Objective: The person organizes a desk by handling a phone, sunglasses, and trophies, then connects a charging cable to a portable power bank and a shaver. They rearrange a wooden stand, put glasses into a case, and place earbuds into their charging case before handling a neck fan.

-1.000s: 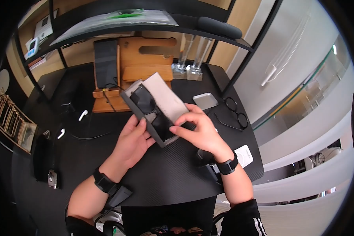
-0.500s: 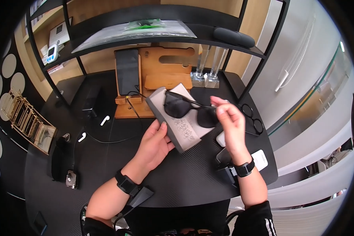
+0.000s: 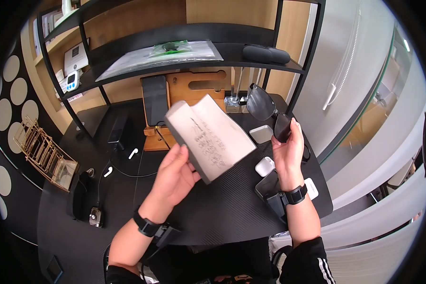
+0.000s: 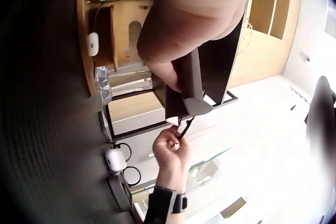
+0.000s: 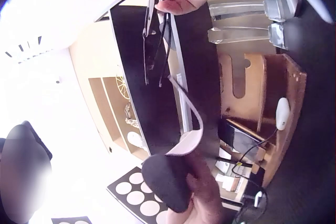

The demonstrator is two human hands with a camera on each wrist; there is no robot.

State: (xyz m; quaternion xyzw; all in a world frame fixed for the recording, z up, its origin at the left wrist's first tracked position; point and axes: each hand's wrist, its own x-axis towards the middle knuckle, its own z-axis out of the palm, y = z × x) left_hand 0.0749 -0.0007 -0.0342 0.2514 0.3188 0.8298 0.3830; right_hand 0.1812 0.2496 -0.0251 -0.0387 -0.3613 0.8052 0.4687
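Observation:
My left hand (image 3: 175, 177) grips a grey eyeglass case (image 3: 215, 142) along its lower left edge, thumb on the near side. The case is tilted above the desk, its pale lining with dark printed script facing the head view. Its flap curves out at the end in the left wrist view, where the dark outer side (image 4: 176, 100) shows. To the right, my right hand (image 3: 288, 158) pinches black sunglasses (image 3: 260, 103) by one end, raised and apart from the case. In the right wrist view, the thin temples (image 5: 167, 50) hang from my fingers.
A wooden stand (image 3: 180, 102) with a phone (image 3: 155, 100) stands at the back, below a black shelf (image 3: 232, 59). Two white earbuds (image 3: 133, 153) lie left. An earbud case (image 3: 265, 166), a shallow tray (image 3: 261, 134) and a white slab (image 3: 311, 188) are at right.
My right hand has drawn the sunglasses out of the case and lifted them up and to the right. The case's printed lining now shows in full, still in my left hand.

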